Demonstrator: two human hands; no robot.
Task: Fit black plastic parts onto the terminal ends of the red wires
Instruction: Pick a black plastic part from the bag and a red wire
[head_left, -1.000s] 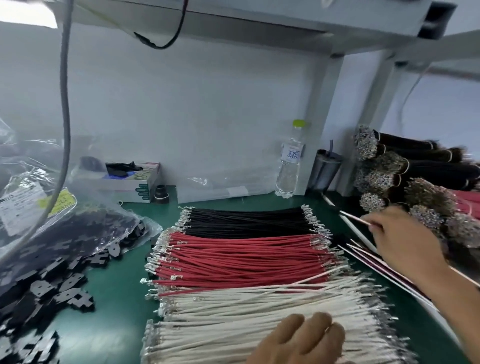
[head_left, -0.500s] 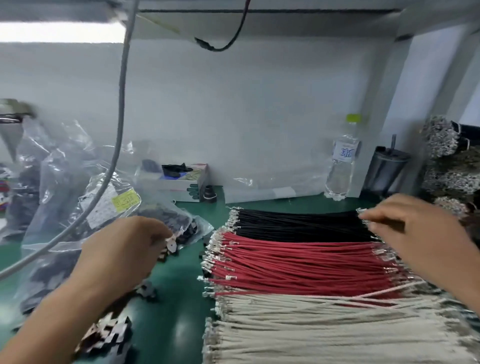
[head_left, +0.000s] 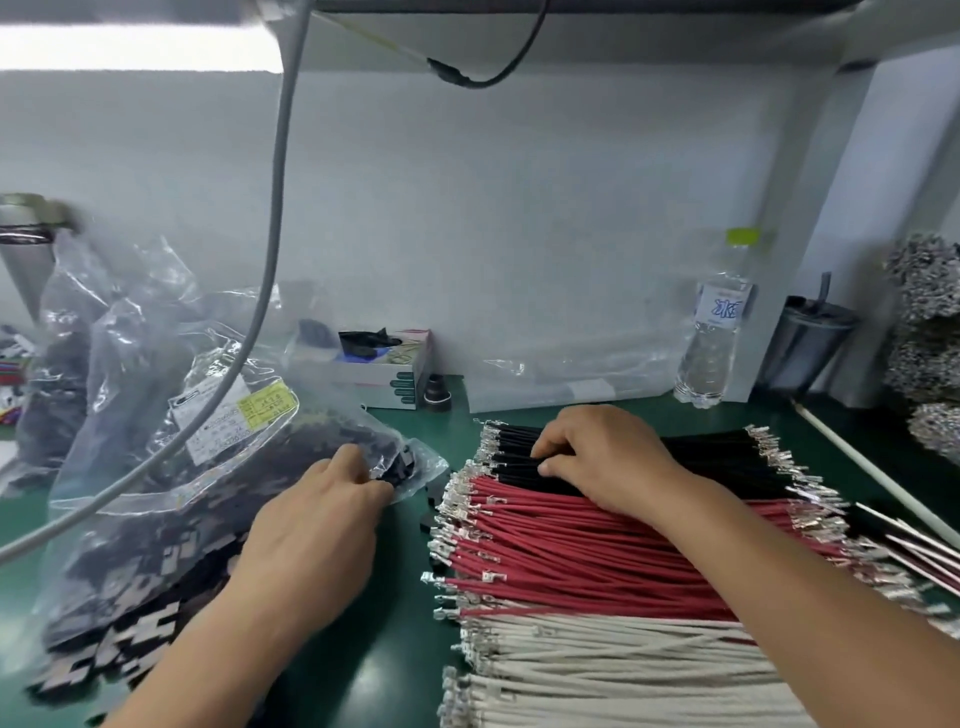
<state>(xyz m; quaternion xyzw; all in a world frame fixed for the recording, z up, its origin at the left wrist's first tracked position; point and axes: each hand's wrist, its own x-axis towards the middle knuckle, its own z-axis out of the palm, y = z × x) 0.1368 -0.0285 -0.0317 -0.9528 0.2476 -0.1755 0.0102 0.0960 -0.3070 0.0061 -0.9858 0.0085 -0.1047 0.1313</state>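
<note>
A flat bundle of red wires (head_left: 597, 551) with metal terminals (head_left: 451, 519) at its left end lies on the green mat, between black wires (head_left: 727, 457) behind and white wires (head_left: 597, 670) in front. My right hand (head_left: 602, 457) rests on the black wires, its curled fingertips pinching them near their left end. Left of the wires a clear plastic bag (head_left: 208, 467) holds black plastic parts, and more parts (head_left: 130, 649) spill out in front. My left hand (head_left: 317, 519) is at the bag's mouth, thumb and curled fingers closed on a black part there; the fingertips are partly hidden.
A grey cable (head_left: 270, 260) hangs across the bag. At the back wall stand a small box (head_left: 384, 369), a water bottle (head_left: 711, 338) and a dark cup (head_left: 805, 348). Wire bundles (head_left: 930, 312) are stacked at the right, with a white rod (head_left: 872, 467) beside them.
My right hand moved left from the right-hand bundles onto the black wires. My left hand went from the white wires to the bag's mouth. The view swung left.
</note>
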